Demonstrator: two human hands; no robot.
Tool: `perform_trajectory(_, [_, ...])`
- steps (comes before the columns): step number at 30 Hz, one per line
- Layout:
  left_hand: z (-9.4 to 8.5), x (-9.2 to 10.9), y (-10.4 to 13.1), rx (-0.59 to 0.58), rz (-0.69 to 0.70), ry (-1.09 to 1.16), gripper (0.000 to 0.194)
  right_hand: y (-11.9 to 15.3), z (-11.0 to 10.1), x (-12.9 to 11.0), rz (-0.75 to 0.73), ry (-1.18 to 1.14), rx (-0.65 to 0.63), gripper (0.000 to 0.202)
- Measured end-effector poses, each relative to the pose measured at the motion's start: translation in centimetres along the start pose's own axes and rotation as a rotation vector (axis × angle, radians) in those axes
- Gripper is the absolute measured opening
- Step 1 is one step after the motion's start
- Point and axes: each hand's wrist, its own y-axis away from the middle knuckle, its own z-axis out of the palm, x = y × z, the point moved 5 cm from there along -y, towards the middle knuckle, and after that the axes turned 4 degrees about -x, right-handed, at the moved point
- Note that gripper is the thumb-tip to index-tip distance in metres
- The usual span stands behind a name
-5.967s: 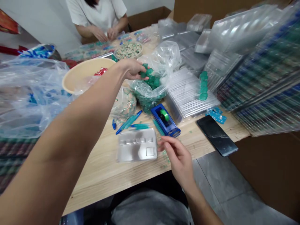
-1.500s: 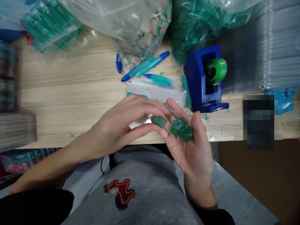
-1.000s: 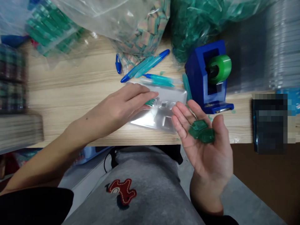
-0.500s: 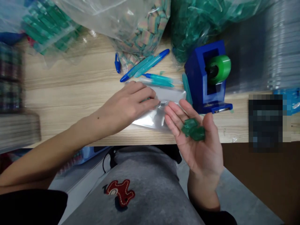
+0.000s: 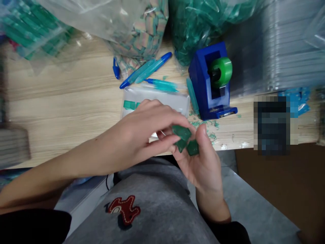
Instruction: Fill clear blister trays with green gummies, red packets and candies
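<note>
My left hand [image 5: 152, 130] reaches across to my right palm, its thumb and fingers closed on a dark green translucent piece [image 5: 181, 133]. My right hand [image 5: 203, 162] is cupped palm up under it. Another green piece [image 5: 193, 148] rests there against the right thumb. Behind my left hand lies a clear plastic sleeve [image 5: 162, 97] on the table, partly hidden. Small green rectangular pieces [image 5: 129, 104] show in a row at its left end, running behind my knuckles.
Right of the sleeve stands a blue tape dispenser [image 5: 196, 69] with green tape [image 5: 225, 71], green scraps [image 5: 215, 124] before it. Blue pens [image 5: 162, 85] lie behind the sleeve. Farther back are bags of striped pieces [image 5: 147, 34] and green pieces [image 5: 188, 37]. Clear sheets [image 5: 284, 51] are at right.
My left hand has moved from the sleeve to my right palm and taken hold of a green piece. Green rectangles in the sleeve now show. The view has shifted right.
</note>
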Motion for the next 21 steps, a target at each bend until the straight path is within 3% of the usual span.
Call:
perform_trajectory(5, [-0.9,-1.6,0.5,0.098,-0.172,0.382,0.027,-0.3,-0.2,-0.7,-0.108,0.079,-0.085,0.02])
perform_trajectory(15, [-0.7,-2.9,0.8,0.186,-0.219,0.504,0.018,-0.3,-0.3,-0.8,-0.281,0.292,-0.037,0.01])
perform_trajectory(21, [-0.2,-2.0,1.1,0.229,-0.176,0.399,0.019,0.3,0.6,-2.2,-0.498,0.812,0.094,0.007])
